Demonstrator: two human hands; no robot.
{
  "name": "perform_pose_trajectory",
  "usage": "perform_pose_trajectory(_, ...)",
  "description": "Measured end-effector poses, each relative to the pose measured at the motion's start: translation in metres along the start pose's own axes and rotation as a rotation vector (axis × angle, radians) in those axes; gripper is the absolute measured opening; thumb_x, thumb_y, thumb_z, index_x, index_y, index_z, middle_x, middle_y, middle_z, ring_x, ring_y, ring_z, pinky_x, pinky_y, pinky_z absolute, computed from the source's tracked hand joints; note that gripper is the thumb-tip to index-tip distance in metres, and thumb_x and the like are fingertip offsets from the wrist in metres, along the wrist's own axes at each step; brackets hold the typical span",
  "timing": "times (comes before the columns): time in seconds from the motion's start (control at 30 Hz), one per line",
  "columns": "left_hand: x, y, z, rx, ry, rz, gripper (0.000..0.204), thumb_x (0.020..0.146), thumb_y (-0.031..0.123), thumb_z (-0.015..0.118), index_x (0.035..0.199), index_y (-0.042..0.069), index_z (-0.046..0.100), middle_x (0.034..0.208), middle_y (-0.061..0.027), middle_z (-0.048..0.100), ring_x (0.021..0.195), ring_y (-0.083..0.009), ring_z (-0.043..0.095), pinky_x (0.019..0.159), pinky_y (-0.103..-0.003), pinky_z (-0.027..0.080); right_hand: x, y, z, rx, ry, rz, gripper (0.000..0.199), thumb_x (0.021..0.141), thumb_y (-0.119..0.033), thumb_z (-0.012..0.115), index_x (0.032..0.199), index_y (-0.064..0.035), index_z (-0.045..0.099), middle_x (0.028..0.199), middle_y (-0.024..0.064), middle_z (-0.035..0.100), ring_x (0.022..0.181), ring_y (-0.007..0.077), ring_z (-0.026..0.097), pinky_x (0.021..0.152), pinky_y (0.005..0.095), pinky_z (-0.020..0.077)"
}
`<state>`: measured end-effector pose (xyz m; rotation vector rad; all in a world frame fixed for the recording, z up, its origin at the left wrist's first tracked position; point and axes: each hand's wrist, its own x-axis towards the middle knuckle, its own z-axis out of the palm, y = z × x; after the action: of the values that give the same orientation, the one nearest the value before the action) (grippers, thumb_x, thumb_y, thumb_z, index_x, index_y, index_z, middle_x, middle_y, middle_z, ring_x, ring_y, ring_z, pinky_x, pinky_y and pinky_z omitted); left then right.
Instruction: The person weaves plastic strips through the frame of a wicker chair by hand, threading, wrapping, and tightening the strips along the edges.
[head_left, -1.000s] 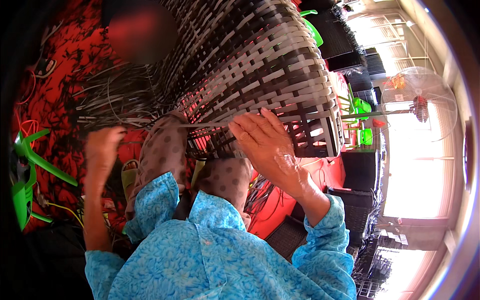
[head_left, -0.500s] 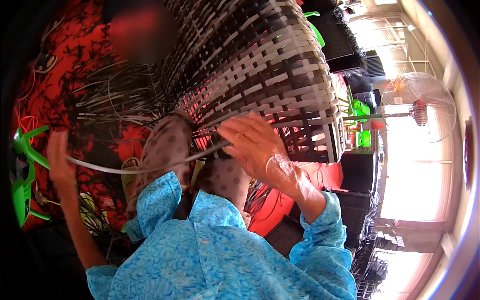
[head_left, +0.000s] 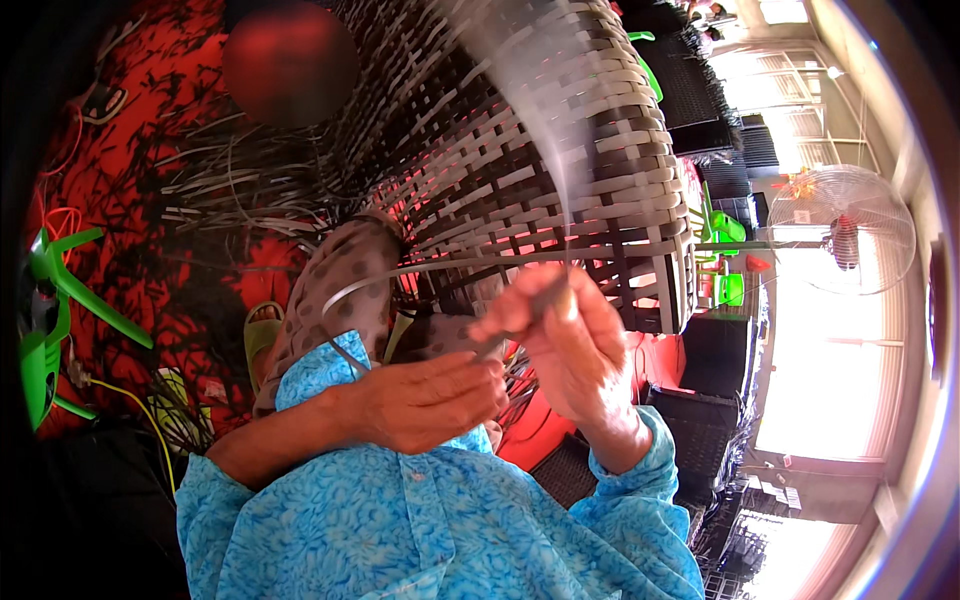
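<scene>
Two hands close together on a strip, in front of a woven piece.
The fingers of the left hand [head_left: 425, 400] are closed on the thin grey strip [head_left: 430, 266]; those of the right hand [head_left: 580, 345], curled and pinched, grip it just beside. The strip loops over the spotted trousers [head_left: 345, 270] and reaches the lower edge of the woven piece [head_left: 640, 180]. Loose strands [head_left: 235, 190] spread left on the red floor [head_left: 75, 225], near green plastic furniture [head_left: 42, 370].

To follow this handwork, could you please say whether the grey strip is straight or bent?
Bent: the grey strip arcs leftward, then curls back toward the left hand.
</scene>
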<state>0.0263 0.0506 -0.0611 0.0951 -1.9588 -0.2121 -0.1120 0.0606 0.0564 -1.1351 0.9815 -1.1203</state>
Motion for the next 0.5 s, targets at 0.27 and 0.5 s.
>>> perform_pose_trajectory(0.27,0.043,0.011,0.027,-0.337,0.158,0.043,0.020,0.078,0.005,0.058,0.096,-0.002,0.061,0.097,-0.0093,0.059,0.102,-0.0239,0.057,0.088,-0.036,0.047,-0.009,-0.044,0.007,-0.189,0.256,-0.496,0.029,0.091,-0.028,0.044,0.108,-0.0042,0.047,0.074,0.0017,0.041,0.052,0.0113,0.040,0.039,0.0221,0.0301)
perform_pose_trajectory(0.5,0.047,0.006,0.032,-0.104,0.188,0.010,0.034,0.075,0.012,0.059,0.110,0.010,0.054,0.113,-0.0099,0.050,0.107,-0.0237,0.049,0.092,-0.039,0.038,-0.052,-0.107,-0.038,-0.356,0.349,-0.385,0.024,0.094,-0.019,0.039,0.104,0.0007,0.049,0.066,0.0007,0.041,0.043,0.0029,0.029,0.035,0.0177,0.0209)
